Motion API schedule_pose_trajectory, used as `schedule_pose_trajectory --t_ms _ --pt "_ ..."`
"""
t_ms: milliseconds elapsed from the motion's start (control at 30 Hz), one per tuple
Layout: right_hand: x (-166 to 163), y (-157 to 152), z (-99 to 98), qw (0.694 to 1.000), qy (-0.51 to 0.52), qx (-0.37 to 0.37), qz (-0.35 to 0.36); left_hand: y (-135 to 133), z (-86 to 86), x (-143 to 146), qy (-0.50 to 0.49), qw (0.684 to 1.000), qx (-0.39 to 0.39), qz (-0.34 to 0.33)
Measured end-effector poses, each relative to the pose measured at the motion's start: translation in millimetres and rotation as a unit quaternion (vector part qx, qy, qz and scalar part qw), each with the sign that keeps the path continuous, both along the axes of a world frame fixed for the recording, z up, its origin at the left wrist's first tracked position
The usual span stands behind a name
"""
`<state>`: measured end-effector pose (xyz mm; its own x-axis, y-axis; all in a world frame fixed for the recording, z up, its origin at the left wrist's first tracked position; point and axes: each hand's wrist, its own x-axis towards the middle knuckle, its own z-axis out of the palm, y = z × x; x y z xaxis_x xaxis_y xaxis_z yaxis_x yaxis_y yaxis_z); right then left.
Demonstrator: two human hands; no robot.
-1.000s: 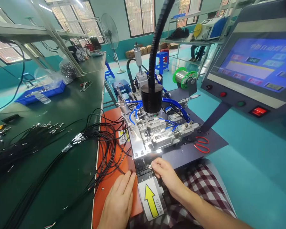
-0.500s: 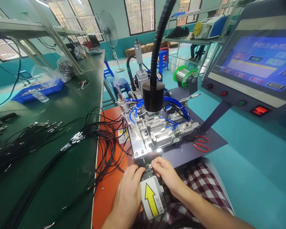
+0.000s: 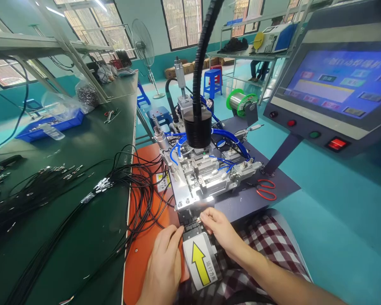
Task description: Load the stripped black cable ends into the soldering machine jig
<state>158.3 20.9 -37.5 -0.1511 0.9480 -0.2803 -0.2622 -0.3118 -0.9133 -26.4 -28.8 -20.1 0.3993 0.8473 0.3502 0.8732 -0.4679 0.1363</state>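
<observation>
In front of me is a feed track [image 3: 193, 229] of a bench machine, with a white plate bearing a yellow arrow [image 3: 201, 262] on its near part. My right hand [image 3: 220, 226] pinches a small shiny part [image 3: 199, 220] over the track's right side, thumb and forefinger together. Its exact kind is too small to make out. My left hand [image 3: 165, 256] lies at the track's left edge, fingers bent and close together with the tips by the dark rail. What those fingers hold, if anything, is hidden. Beyond the track stands the machine's metal head [image 3: 209, 173] with blue air tubes.
Black cables [image 3: 146, 190] with metal ends trail over the orange board [image 3: 155, 220] and green bench at left. Red-handled pliers [image 3: 266, 189] lie right of the machine. A black fume hose [image 3: 197, 127] hangs overhead. A touchscreen panel [image 3: 333, 89] stands at right, a solder spool [image 3: 241, 101] behind.
My left hand has drawn slightly left and back from the track, exposing more of the dark rail. My right hand keeps its pinch at nearly the same spot. The view has shifted slightly.
</observation>
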Motion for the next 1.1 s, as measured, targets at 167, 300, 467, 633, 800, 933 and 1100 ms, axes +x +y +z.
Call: schedule_pose_trajectory --t_ms 167,300,467,633,800,933,1100 --pt "-3 0 -0.4 1.0 -0.011 0.009 -0.01 -4 0.5 1 0.016 1.0 0.019 -0.01" --pt "-3 1 -5.9 1.0 -0.012 0.014 -0.013 -5 -0.1 0 0.015 1.0 0.021 0.01" --pt "8 0 -24.9 1.0 -0.01 0.007 -0.016 -6 -5.7 -3 0.007 1.0 0.003 0.013" --pt "30 -10 -41.1 0.998 -0.026 -0.017 -0.047 -7 -6.9 -3 0.008 1.0 0.001 0.012" --pt "40 -17 -41.7 0.996 -0.041 -0.038 -0.063 -7 -5.0 -3 -0.001 1.0 0.002 0.018" --pt "42 -18 -36.5 0.995 -0.05 -0.048 -0.069 -7 -3.7 -3 -0.031 0.999 -0.012 0.03" --pt "41 -20 -31.2 0.994 -0.058 -0.062 -0.068 -6 -1.3 -1 -0.079 0.994 -0.029 0.064"
